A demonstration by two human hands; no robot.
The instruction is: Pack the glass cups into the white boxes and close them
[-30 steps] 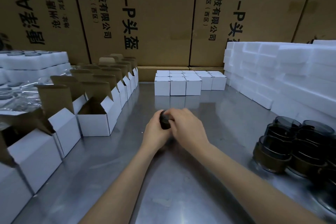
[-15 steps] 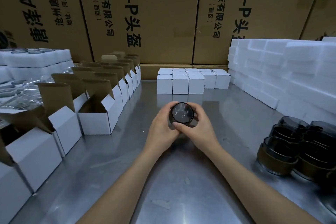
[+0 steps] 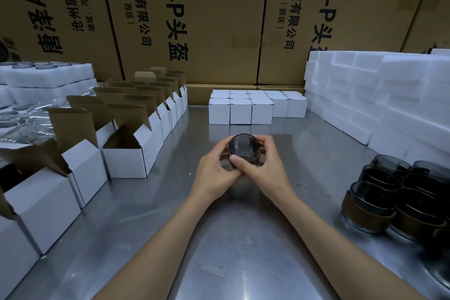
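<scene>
facing camera: glass cup base

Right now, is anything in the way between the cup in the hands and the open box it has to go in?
Nothing visible. Both hands, left hand and right hand, hold the glass cup above the metal table. The nearest open white box stands to the left, flaps up, with only bare tabletop between.

One head-worn wide-angle camera is looking forward and down across the metal table, sitting close above the forearms. The cardboard cartons are filling the 12 o'clock wall, open white boxes are running along 10 o'clock, and foam blocks are stacking at 2 o'clock.
</scene>
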